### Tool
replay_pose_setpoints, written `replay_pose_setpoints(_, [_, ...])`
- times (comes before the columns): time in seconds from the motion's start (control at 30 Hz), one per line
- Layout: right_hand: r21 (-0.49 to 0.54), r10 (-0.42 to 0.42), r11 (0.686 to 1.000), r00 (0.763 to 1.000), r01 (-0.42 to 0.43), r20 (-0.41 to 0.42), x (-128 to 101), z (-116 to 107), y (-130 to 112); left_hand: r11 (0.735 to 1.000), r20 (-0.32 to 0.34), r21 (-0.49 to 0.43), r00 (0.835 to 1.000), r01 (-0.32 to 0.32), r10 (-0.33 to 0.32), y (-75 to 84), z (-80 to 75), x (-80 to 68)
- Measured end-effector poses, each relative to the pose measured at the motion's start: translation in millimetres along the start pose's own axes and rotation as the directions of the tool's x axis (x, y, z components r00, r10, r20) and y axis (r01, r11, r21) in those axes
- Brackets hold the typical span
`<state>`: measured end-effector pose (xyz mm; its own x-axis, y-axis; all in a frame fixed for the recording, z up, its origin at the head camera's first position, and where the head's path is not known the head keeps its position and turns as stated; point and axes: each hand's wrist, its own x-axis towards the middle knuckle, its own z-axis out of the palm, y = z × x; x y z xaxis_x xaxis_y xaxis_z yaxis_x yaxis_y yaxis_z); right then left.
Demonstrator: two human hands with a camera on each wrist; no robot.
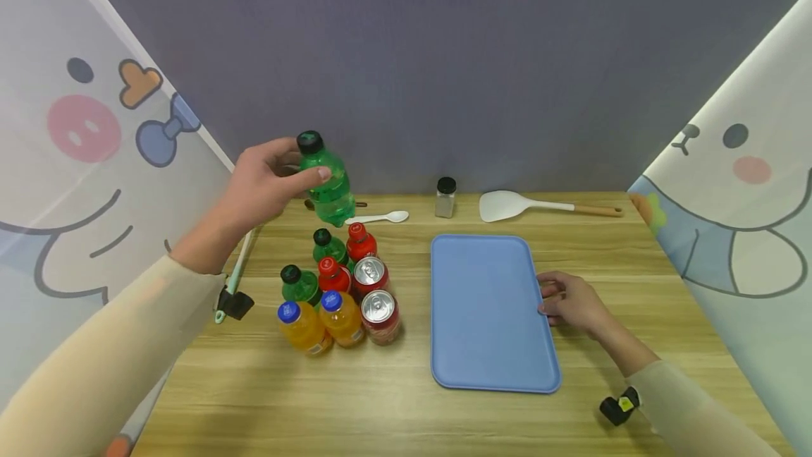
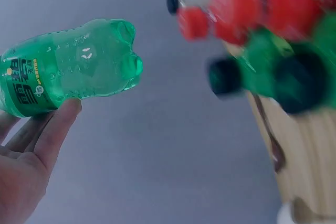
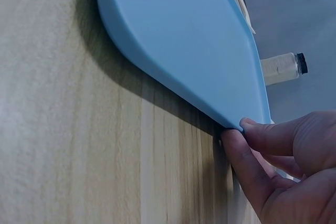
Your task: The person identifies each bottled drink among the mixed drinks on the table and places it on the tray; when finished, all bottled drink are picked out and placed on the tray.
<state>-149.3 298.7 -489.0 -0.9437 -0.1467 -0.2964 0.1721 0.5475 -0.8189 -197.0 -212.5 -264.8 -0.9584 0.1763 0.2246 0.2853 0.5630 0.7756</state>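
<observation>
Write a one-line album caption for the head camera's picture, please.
The left hand holds a green bottle aloft while the right hand pinches the edge of a blue tray.

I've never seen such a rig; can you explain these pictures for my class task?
There is no machine: a person works with bare hands. The widest picture comes from a camera worn on the head; the other two from a small black camera on each wrist. The left hand's grip holds a green plastic bottle with a black cap in the air. The right hand's grip pinches the edge of a blue rectangular tray. On the wooden table stand two similar green bottles, two red-capped bottles, two blue-capped orange drinks, two red metal cans and a small clear black-lidded jar. A white spoon and a white spatula with a wooden handle lie there too.
</observation>
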Motion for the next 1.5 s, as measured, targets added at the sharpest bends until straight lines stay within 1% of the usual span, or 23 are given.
replay_pose_setpoints(0.07, [0.005, 0.003, 1.000, 1.000, -0.003, 0.000, -0.2, -0.1, -0.5, 0.999, 0.016, -0.004, 0.999, -0.045, 0.045, 9.7, 10.7, 8.2])
replay_pose_setpoints(0.13, [0.012, 0.006, 1.000, 1.000, -0.006, 0.000, -0.4, 0.2, -0.3, 0.997, 0.037, 0.003, 0.997, -0.073, 0.073, 18.6, 21.4, 15.3])
replay_pose_setpoints(0.23, [0.021, 0.013, 1.000, 1.000, -0.013, -0.007, -0.2, 1.1, 1.5, 0.994, 0.064, 0.024, 0.993, -0.103, 0.101, 29.9, 38.2, 25.3])
replay_pose_setpoints(0.33, [0.026, 0.016, 1.000, 1.000, -0.016, -0.014, 0.8, 1.6, 3.5, 0.993, 0.098, -0.007, 0.988, -0.116, 0.116, 37.4, 55.2, 35.4])
replay_pose_setpoints(0.53, [0.015, 0.020, 1.000, 0.999, -0.019, -0.025, 2.2, 1.0, 4.6, 0.991, 0.156, -0.076, 0.980, -0.109, 0.120, 46.5, 92.4, 53.0])
replay_pose_setpoints(0.77, [-0.006, 0.020, 1.000, 0.999, -0.021, -0.034, 2.0, 0.4, 4.0, 0.994, 0.190, -0.077, 0.977, -0.078, 0.092, 54.1, 142.2, 75.1])
replay_pose_setpoints(0.93, [-0.018, 0.021, 1.000, 0.999, -0.022, -0.043, 2.9, 1.1, 2.7, 0.995, 0.217, -0.087, 0.974, -0.045, 0.063, 55.0, 178.6, 89.7])
replay_pose_setpoints(1.07, [-0.018, 0.020, 1.000, 0.999, -0.021, -0.046, 3.6, 2.3, 1.1, 0.997, 0.232, -0.069, 0.972, -0.023, 0.038, 53.9, 205.9, 96.8])
replay_pose_setpoints(1.2, [-0.018, 0.021, 1.000, 0.998, -0.022, -0.057, 3.7, 2.3, 0.4, 0.998, 0.258, -0.063, 0.966, -0.011, 0.027, 52.4, 232.5, 99.8])
replay_pose_setpoints(1.37, [-0.012, 0.033, 0.999, 0.997, -0.034, -0.068, 3.0, 3.3, 2.0, 0.999, 0.300, -0.055, 0.954, 0.004, 0.013, 48.5, 266.2, 97.7])
replay_pose_setpoints(1.5, [-0.010, 0.033, 0.999, 0.996, -0.034, -0.078, 1.7, 4.2, 0.9, 0.999, 0.305, -0.035, 0.952, 0.022, -0.010, 42.6, 291.9, 94.6])
